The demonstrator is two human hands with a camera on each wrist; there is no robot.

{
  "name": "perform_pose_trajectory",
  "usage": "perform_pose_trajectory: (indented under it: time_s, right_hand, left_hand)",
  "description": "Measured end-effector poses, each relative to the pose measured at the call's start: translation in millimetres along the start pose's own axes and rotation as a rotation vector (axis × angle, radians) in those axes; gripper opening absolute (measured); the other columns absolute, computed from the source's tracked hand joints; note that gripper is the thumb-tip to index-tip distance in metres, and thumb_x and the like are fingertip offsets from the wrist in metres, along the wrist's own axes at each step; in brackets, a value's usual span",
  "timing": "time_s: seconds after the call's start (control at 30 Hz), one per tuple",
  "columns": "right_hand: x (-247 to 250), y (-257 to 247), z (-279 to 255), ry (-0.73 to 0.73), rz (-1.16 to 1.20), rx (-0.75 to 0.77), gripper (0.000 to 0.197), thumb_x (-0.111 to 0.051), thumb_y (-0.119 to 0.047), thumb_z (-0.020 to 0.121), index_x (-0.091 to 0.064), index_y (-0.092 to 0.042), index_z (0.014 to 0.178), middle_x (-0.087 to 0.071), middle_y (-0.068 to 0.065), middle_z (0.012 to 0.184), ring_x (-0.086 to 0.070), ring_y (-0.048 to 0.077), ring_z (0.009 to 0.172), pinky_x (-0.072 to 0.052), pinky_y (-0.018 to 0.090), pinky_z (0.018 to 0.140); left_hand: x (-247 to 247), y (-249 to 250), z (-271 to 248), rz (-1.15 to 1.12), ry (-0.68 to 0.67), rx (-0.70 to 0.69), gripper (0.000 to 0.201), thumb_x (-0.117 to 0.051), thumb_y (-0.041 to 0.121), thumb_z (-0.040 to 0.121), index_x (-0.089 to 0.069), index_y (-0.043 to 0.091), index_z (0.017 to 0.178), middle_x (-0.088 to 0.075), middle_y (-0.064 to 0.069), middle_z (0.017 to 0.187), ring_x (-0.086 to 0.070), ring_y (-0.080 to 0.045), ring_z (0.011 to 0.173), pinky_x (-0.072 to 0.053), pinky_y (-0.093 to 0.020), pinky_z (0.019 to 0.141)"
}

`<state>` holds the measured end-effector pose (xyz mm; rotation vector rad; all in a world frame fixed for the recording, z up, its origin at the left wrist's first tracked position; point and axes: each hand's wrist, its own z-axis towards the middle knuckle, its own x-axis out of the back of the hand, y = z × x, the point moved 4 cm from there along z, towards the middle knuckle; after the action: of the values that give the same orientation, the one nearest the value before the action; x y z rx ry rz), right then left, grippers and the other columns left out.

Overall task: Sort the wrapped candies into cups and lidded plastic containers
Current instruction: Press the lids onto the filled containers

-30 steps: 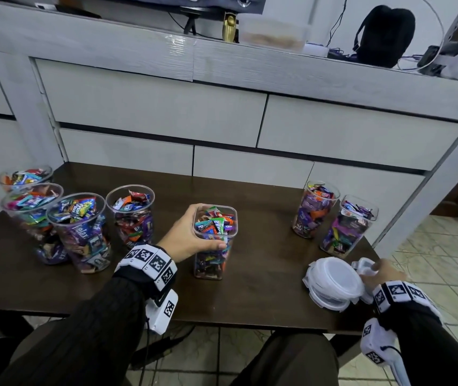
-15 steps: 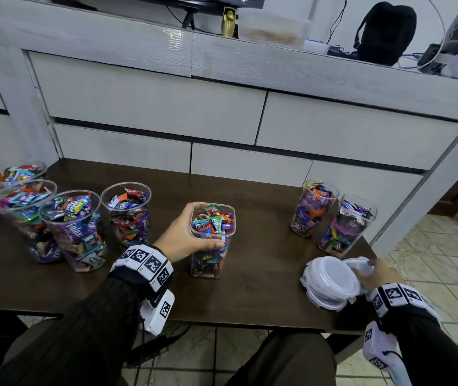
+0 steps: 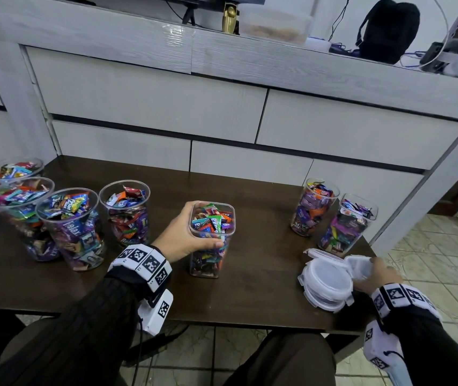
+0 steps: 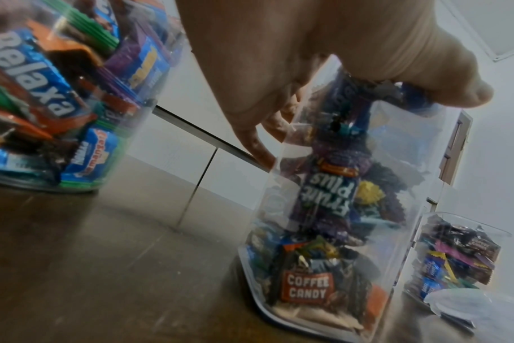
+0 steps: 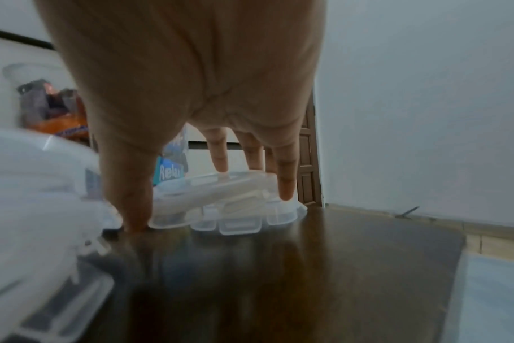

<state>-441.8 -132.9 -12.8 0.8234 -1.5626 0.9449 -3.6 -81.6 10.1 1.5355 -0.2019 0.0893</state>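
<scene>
A square clear container [image 3: 208, 260] packed with wrapped candies stands at the middle of the dark table [image 3: 261, 291]. My left hand [image 3: 194, 235] grips it near the rim, thumb in front and fingers behind. In the left wrist view the same container [image 4: 338, 220] shows below that hand [image 4: 279, 69]. At the table's front right my right hand [image 3: 375, 277] pinches a small clear lid [image 3: 360, 266] lying beside a stack of round lids [image 3: 326, 282]. In the right wrist view the thumb and fingers [image 5: 285, 176] straddle this lid [image 5: 229, 208] on the wood.
Several round cups [image 3: 71, 227] full of candies crowd the table's left side. Two filled containers [image 3: 314, 207] [image 3: 347, 227] without lids stand at the back right. A white drawer cabinet [image 3: 222, 107] rises just behind the table. Tiled floor lies off the right edge.
The left hand keeps its grip on the middle container. The right hand has drifted slightly left and lower over the small lid next to the stack.
</scene>
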Motion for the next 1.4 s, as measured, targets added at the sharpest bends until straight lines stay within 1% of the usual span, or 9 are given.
perform_pose_trajectory:
  time_s: [0.4,0.53,0.63,0.73,0.9,1.07,1.17,1.3,1.4]
  right_hand:
    - [72,-18,-9,-0.072,-0.095,0.182,0.082,-0.08,-0.046,0.069,-0.043,-0.007,0.131,-0.058,0.016,0.125,-0.056,0.028,0.106,-0.044,0.031,0.079]
    - [118,-64,-44,-0.079,-0.005,0.335,0.086,-0.072,-0.061,0.067,-0.045,-0.011,0.131,-0.057,0.013,0.125,-0.05,0.02,0.091,-0.04,0.029,0.072]
    - [136,-117,-86,-0.087,0.167,0.514,0.094,-0.061,-0.078,0.053,-0.048,-0.022,0.127,-0.059,0.006,0.115,-0.056,0.015,0.088,-0.044,0.028,0.074]
    - [125,-174,-127,-0.099,0.314,0.684,0.09,-0.058,-0.081,0.056,-0.047,-0.025,0.126,-0.059,-0.003,0.109,-0.061,0.001,0.078,-0.043,0.017,0.063]
    - [69,-249,-168,-0.073,0.197,0.792,0.088,-0.059,-0.075,0.069,-0.036,-0.022,0.136,-0.041,0.009,0.124,-0.044,0.025,0.113,-0.043,0.036,0.087]
    - [40,-270,-183,0.019,0.152,0.774,0.086,-0.04,-0.081,0.074,-0.037,-0.017,0.131,-0.036,0.011,0.123,-0.036,0.028,0.115,-0.04,0.042,0.09]
    - [34,-269,-183,-0.006,0.228,0.83,0.08,-0.036,-0.074,0.081,-0.036,-0.012,0.132,-0.029,0.011,0.139,-0.028,0.029,0.128,-0.037,0.044,0.1]
    - [33,-264,-182,-0.044,0.3,0.941,0.057,-0.035,-0.057,0.093,-0.035,-0.014,0.132,-0.038,0.006,0.13,-0.036,0.019,0.115,-0.037,0.033,0.095]
    - [33,-261,-184,-0.002,0.247,0.969,0.057,-0.031,-0.057,0.094,-0.033,-0.019,0.135,-0.036,0.006,0.13,-0.037,0.02,0.116,-0.041,0.036,0.096]
  left_hand:
    - [1,-3,2,0.014,0.003,-0.013,0.078,-0.089,0.016,0.064,-0.041,0.044,0.118,-0.057,0.014,0.121,-0.061,-0.003,0.109,-0.052,-0.021,0.085]
    - [0,-2,3,0.002,-0.013,-0.017,0.078,-0.088,0.014,0.065,-0.04,0.043,0.12,-0.056,0.013,0.122,-0.062,-0.001,0.107,-0.053,-0.019,0.08]
    - [0,-2,3,0.001,-0.021,-0.008,0.082,-0.087,0.014,0.067,-0.037,0.04,0.126,-0.055,0.012,0.123,-0.06,-0.004,0.109,-0.053,-0.019,0.081]
    - [-1,-1,3,0.002,-0.03,0.0,0.085,-0.087,0.014,0.067,-0.034,0.037,0.13,-0.054,0.011,0.125,-0.059,-0.005,0.112,-0.051,-0.02,0.086]
    - [-2,1,0,-0.068,-0.041,-0.026,0.084,-0.088,0.013,0.065,-0.037,0.036,0.128,-0.058,0.003,0.125,-0.062,-0.007,0.112,-0.053,-0.028,0.091]
    - [-3,2,0,-0.072,-0.017,-0.061,0.092,-0.089,0.011,0.062,-0.037,0.018,0.137,-0.059,-0.006,0.13,-0.06,-0.013,0.118,-0.051,-0.037,0.099]
    - [-4,1,2,-0.051,-0.027,-0.062,0.096,-0.088,0.02,0.058,-0.037,0.011,0.14,-0.06,-0.008,0.13,-0.059,-0.019,0.121,-0.047,-0.046,0.105]
    - [-5,0,2,-0.008,0.002,-0.084,0.095,-0.087,0.031,0.056,-0.04,0.012,0.137,-0.06,-0.007,0.126,-0.061,-0.016,0.117,-0.049,-0.045,0.102]
    - [-5,0,1,0.011,0.014,-0.098,0.093,-0.086,0.032,0.059,-0.039,0.015,0.137,-0.061,-0.003,0.125,-0.061,-0.013,0.116,-0.049,-0.044,0.102]
